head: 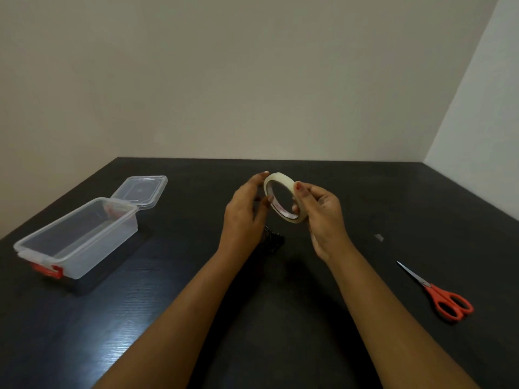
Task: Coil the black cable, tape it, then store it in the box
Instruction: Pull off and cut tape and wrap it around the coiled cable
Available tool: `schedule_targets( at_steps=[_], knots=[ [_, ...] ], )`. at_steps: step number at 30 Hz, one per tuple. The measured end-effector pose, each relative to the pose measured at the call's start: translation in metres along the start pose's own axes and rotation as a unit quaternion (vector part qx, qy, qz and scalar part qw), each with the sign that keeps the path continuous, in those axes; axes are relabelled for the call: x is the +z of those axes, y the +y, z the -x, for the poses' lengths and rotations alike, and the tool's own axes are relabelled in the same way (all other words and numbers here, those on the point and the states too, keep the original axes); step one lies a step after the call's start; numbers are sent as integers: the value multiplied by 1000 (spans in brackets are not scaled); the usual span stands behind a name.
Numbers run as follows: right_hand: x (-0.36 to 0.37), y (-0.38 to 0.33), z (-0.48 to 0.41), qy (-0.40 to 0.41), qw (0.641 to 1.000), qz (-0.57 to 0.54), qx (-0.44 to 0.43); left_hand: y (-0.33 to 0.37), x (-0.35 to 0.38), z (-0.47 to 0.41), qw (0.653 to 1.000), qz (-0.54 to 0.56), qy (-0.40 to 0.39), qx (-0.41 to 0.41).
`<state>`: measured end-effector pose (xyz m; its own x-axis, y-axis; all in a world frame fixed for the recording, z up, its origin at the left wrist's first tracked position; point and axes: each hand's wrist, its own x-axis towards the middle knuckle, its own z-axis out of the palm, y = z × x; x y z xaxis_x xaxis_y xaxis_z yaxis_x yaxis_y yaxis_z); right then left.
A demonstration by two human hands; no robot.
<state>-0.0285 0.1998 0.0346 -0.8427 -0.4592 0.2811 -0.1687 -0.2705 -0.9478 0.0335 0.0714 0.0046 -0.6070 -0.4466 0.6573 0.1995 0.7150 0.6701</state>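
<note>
A roll of clear tape is held above the middle of the dark table. My right hand grips the roll at its right rim, thumb on top. My left hand touches the roll's left rim with fingertip and thumb. Below the hands, a small part of the black cable lies on the table, mostly hidden behind my left hand. The clear plastic box with red latches stands open at the left, and nothing lies inside it.
The box's clear lid lies just behind the box. Orange-handled scissors lie on the right of the dark table. A small pale scrap sits beyond them. Walls close off the far and right sides.
</note>
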Motion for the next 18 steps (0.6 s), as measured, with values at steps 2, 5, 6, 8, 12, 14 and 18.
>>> schedule_targets(
  at_steps=[2,5,6,8,12,14,18],
  knots=[
    [2,0,1,-15,999,-27,24,1,-4,-2,999,-19,30,7],
    [4,1,3,-60,995,-56,60,-1,-8,-2,994,-78,57,55],
    [5,1,3,-79,992,-62,75,-2,-8,-1,992,-91,67,55],
    [5,0,4,-106,987,-65,98,-3,-9,-1,990,-112,77,43],
    [2,-2,3,-136,983,-60,104,-3,-11,-2,990,-114,75,27],
    [-1,-3,4,-151,981,-65,104,-3,-12,-1,992,-93,79,17],
    [-4,-4,5,-181,977,-65,90,-3,-17,-2,994,-32,92,-46]
  ],
)
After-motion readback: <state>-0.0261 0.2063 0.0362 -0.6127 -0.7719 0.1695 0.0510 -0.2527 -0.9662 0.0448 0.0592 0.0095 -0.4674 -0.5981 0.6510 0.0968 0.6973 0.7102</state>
